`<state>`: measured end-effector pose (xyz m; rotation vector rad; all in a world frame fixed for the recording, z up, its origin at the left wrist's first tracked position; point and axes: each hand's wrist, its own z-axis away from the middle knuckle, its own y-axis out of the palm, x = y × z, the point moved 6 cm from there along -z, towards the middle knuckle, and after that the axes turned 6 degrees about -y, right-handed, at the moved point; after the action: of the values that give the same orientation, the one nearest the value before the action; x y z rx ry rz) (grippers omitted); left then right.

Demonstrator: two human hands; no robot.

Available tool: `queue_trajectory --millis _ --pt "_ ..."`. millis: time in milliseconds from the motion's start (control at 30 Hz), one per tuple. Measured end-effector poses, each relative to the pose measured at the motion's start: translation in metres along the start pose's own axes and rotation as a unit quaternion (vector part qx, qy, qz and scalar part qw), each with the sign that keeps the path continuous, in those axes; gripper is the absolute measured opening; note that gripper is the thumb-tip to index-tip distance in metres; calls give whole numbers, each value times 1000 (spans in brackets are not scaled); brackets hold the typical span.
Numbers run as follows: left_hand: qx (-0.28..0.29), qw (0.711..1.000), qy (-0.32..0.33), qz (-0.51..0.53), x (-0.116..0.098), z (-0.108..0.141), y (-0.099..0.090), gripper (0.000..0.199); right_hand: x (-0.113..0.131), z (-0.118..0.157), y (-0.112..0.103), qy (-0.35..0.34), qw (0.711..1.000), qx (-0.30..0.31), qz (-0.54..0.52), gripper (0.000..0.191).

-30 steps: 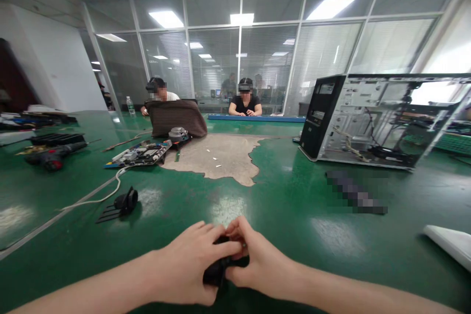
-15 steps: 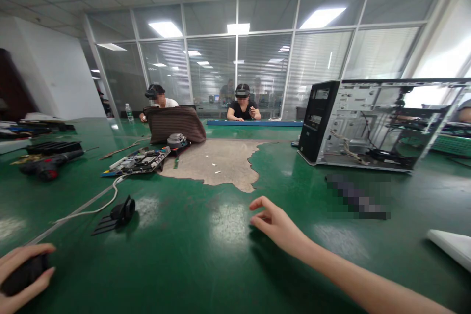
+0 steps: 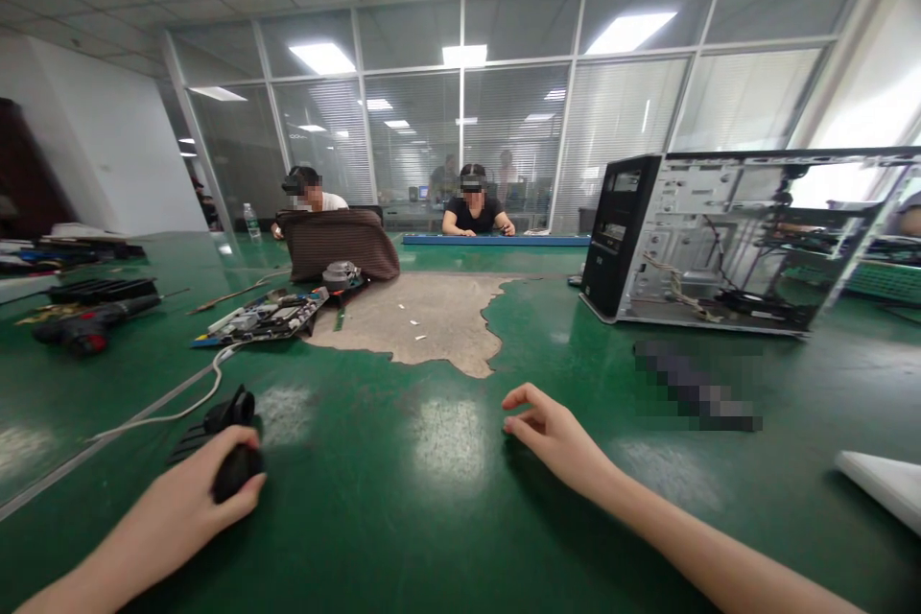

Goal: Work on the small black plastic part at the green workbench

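My left hand [image 3: 188, 489] grips a rounded black object [image 3: 236, 472], shaped like a computer mouse, at the lower left. Just behind that hand on the green table [image 3: 389, 518] lies a black part with flat prongs and a round end [image 3: 228, 410], partly covered by the hand. My right hand [image 3: 543, 422] hovers over or rests lightly on the table right of centre. Its fingers are curled but apart, with nothing between them.
A circuit board [image 3: 270, 315] and brown cloth-like cover [image 3: 338, 245] stand left of centre. A power drill [image 3: 93, 324] lies at the left. An opened computer case [image 3: 691, 249] stands right, with a blurred dark item [image 3: 695, 389] before it. Two people sit across the table.
My left hand has come in from the left edge, carrying the black object towards the pronged part. My right hand has shifted slightly right.
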<state>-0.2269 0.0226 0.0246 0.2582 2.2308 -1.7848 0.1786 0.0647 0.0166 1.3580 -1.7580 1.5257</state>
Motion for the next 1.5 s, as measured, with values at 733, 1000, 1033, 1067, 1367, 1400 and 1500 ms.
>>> queue_trajectory --millis 733,1000,1033,1067,1367,1400,1500 --pt "85 872 450 172 -268 6 90 87 6 31 17 5 979 35 -199 24" --pt "82 864 468 166 -263 -2 96 79 12 32 16 -46 993 37 -107 19" --pt "79 864 473 153 -263 -1 96 77 13 32 16 -54 993 37 -98 20" --pt "74 866 474 139 -263 -1 97 75 13 32 15 -62 993 37 -89 20" --pt "62 885 447 116 -265 0 95 62 13 33 15 -85 991 52 -92 30" --pt "70 886 443 116 -265 0 95 61 13 32 15 -76 991 52 -101 28" --pt "71 888 441 112 -264 1 95 62 12 28 14 -51 991 30 -123 17"
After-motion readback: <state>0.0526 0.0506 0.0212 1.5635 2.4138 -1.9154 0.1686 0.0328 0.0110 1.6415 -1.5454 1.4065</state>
